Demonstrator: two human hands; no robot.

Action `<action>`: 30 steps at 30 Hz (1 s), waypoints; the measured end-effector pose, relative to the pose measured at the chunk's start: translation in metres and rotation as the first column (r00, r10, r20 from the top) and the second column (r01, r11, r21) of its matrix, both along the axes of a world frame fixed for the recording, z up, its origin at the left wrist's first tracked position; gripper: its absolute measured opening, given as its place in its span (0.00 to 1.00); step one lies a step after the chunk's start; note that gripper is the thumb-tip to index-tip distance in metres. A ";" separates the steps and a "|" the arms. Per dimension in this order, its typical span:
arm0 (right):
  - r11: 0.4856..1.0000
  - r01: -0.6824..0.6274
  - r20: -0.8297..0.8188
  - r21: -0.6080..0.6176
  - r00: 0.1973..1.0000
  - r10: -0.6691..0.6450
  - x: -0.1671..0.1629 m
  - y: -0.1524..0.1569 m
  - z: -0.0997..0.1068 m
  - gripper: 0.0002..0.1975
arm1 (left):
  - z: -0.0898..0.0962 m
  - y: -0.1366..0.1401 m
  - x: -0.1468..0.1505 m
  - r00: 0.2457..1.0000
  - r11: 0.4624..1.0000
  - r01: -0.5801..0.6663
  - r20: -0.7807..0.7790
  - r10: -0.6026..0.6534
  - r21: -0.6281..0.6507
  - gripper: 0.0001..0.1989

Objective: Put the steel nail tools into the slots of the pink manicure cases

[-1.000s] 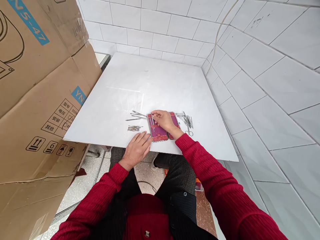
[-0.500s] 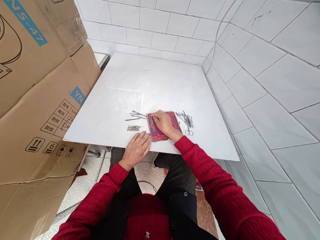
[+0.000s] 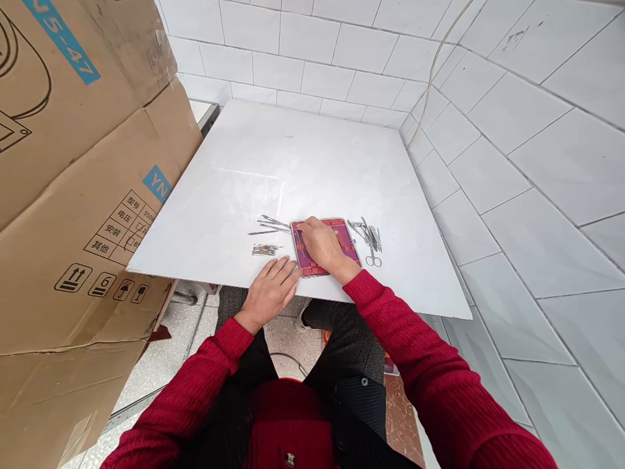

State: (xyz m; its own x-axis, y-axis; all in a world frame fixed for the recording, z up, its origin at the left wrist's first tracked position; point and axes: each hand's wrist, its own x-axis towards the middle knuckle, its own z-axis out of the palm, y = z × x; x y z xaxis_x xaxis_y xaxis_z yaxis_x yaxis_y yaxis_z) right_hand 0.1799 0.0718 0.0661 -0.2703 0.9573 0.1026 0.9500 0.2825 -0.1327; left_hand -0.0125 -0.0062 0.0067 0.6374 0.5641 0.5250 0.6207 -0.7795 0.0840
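A red and purple manicure case [image 3: 313, 269] lies unfolded near the front edge of the white table [image 3: 322, 156]. Over its left half, my right hand [image 3: 322, 246] is closed, thumb and fingers pinched together at slim metal tools in the case; what they grip is hidden. My left hand [image 3: 273, 284] lies flat with fingers spread, its fingertips at the case's lower left corner. Left of the case are several thin metal tools [image 3: 269, 225] and a nail clipper [image 3: 265, 249]. To the right lie small scissors [image 3: 374, 260] among other metal tools [image 3: 368, 234].
A large cardboard box [image 3: 97, 195] stands along the table's left side. Tiled walls [image 3: 527, 195] rise behind and to the right. A pale cable [image 3: 434, 62] hangs in the far right corner. My legs [image 3: 342, 332] are under the front edge.
The whole view has shifted slightly. My right hand stays over the left half of the case, its fingers a little lower and more tucked in. My left hand keeps its place.
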 end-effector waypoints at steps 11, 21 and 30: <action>0.993 -0.066 -0.004 -0.098 0.998 0.066 -0.040 0.012 0.026 0.15 | -0.003 -0.002 0.001 1.000 0.998 -0.020 0.023 0.019 0.062 0.15; 0.954 -0.277 0.172 -0.115 0.940 0.294 -0.076 0.035 0.023 0.14 | -0.004 -0.003 0.001 0.999 0.999 -0.023 0.037 0.022 0.038 0.15; 0.935 -0.278 0.305 -0.222 0.891 0.337 -0.092 0.058 0.020 0.15 | -0.004 -0.004 0.000 0.999 0.999 -0.021 0.036 0.020 0.048 0.15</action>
State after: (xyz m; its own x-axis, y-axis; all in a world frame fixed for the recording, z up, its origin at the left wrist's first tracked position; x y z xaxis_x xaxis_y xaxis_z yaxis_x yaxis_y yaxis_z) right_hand 0.0879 0.1301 0.0860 -0.5437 0.8151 -0.2000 0.8155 0.5694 0.1037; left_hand -0.0121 -0.0098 0.0024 0.6065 0.5502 0.5740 0.6340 -0.7703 0.0684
